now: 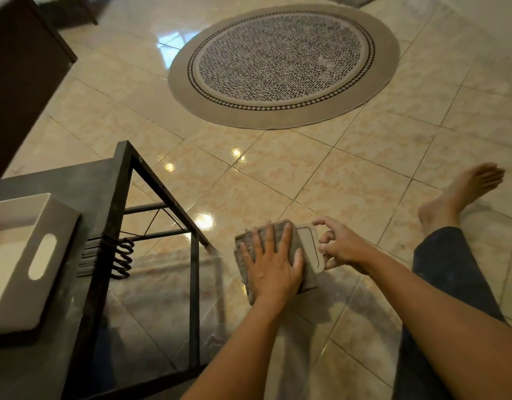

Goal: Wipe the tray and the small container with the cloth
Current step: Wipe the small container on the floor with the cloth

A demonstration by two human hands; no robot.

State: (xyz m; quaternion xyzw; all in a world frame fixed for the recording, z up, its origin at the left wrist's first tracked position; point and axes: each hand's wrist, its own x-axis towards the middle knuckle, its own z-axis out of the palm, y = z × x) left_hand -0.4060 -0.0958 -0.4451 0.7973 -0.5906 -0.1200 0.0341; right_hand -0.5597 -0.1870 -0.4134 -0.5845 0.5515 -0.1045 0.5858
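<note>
Head view, lower centre of frame: the small container [310,246], a pale rounded-rectangular piece, lay on the tiled floor [350,180] with its long axis running up-down in the frame, its left part covered by the grey cloth [302,277]; the left hand [273,265] lay flat and spread on the cloth while the right hand [340,246] pinched the container's right edge with curled fingers. The white tray [32,264], handle slot toward the viewer, sat at the left edge of the frame on the dark side table [76,180], well apart from both hands and nearer the left one, with open floor above and to the right of the container.
</note>
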